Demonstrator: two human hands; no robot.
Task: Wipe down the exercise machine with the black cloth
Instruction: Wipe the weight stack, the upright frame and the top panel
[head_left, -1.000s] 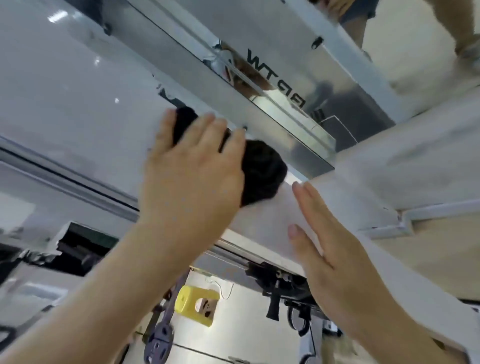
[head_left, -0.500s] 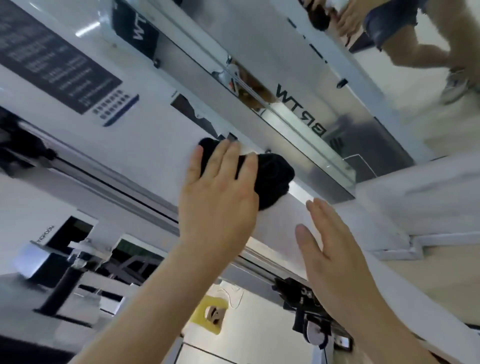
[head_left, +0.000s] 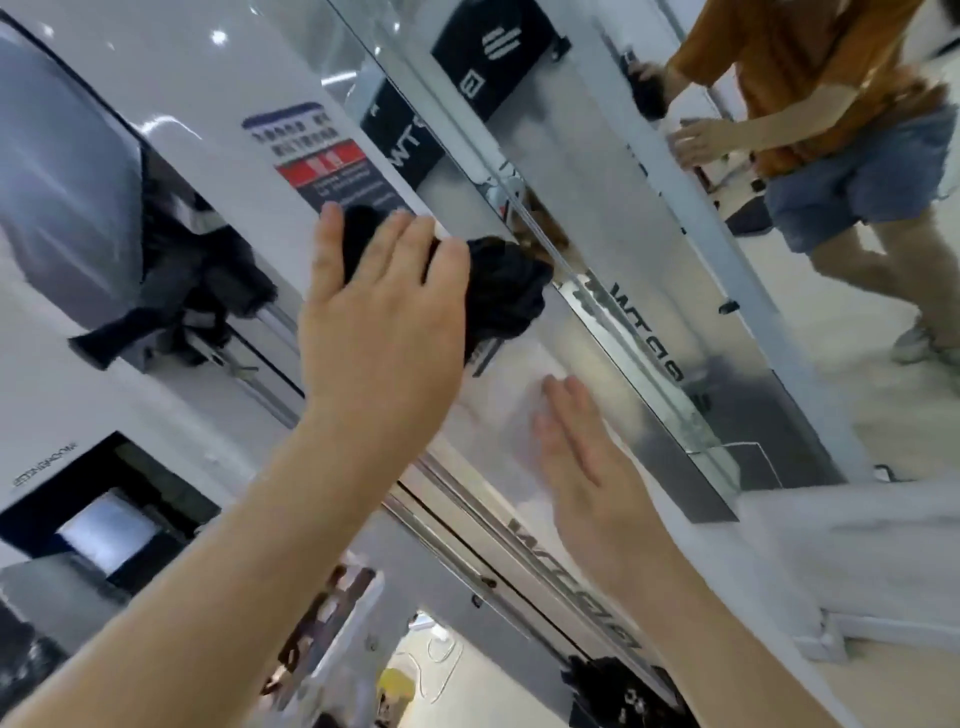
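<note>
The exercise machine's white panel (head_left: 208, 171) slants across the head view, with a shiny metal strip (head_left: 613, 364) along its right side. My left hand (head_left: 384, 322) lies flat with straight fingers on the bunched black cloth (head_left: 506, 296) and presses it against the panel just below a red and black warning label (head_left: 332, 166). Part of the cloth sticks out to the right of my fingers and between thumb and forefinger. Lower right, my right hand (head_left: 587, 467) rests flat and holds nothing on the panel, apart from the cloth.
A mirror (head_left: 779, 322) at the right reflects a person in an orange shirt and denim shorts. Black cable hardware (head_left: 613, 686) hangs below the panel at the bottom. Dark machine parts (head_left: 171, 291) sit to the left. A yellow object (head_left: 395, 686) lies low on the floor.
My left hand has slid the cloth further up along the panel to the warning label. My right hand followed a little, still flat. The view has shifted upward along the machine.
</note>
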